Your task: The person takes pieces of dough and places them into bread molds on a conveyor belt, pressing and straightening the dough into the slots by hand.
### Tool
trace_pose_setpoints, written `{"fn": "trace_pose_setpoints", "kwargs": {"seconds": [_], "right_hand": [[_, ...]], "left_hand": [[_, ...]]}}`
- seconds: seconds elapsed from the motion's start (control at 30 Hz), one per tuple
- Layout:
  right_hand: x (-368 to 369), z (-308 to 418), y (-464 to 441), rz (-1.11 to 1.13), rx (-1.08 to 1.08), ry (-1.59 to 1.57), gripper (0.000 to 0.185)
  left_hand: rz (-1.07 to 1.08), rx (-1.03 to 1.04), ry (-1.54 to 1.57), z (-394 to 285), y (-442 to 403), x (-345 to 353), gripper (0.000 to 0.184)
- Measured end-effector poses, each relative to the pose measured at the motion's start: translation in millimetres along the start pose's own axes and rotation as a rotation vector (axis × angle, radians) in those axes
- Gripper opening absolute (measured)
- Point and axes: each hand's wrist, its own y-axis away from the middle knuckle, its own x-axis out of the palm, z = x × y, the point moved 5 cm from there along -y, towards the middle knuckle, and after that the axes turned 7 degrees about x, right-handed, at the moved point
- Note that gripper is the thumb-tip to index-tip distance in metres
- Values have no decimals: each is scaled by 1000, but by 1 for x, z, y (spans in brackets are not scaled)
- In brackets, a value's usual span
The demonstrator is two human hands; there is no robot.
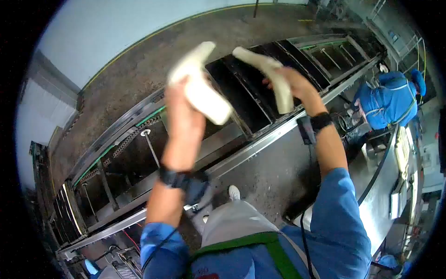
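Observation:
My left hand [183,104] is raised over the conveyor, its fingers closed round a thick, cream-coloured bent piece [209,100] like a boomerang. Motion blurs that hand and the piece. To its right, my right hand [297,83] grips a similar cream-coloured bent piece [262,63] near its middle, with one end pointing up-left and the other down. The two pieces are apart. What they are made of I cannot tell. Beneath them the conveyor [274,123] carries dark panels [239,95]; neither piece visibly rests on it.
Metal pegs [151,146] with round heads stand in the conveyor's open frame, beside a chain and green strip. A person in blue [388,100] works at the right. A metal table [376,211] and a row of cream-coloured pieces [402,149] are on my right.

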Motion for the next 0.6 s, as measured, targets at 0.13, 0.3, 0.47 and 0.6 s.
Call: {"fn": "trace_pose_setpoints", "kwargs": {"seconds": [0.13, 0.3, 0.47, 0.6], "right_hand": [[-19, -68, -30, -403, -31, 982, 39], [7, -98, 1, -250, -191, 995, 39], [6, -86, -15, -150, -148, 1102, 42], [34, -98, -11, 60, 132, 1441, 57]], "left_hand": [[-86, -538, -217, 151, 37, -62, 48], [152, -558, -640, 161, 42, -92, 50], [249, -365, -1158, 163, 9, -84, 36], [392, 112, -1672, 150, -39, -76, 26]]}}
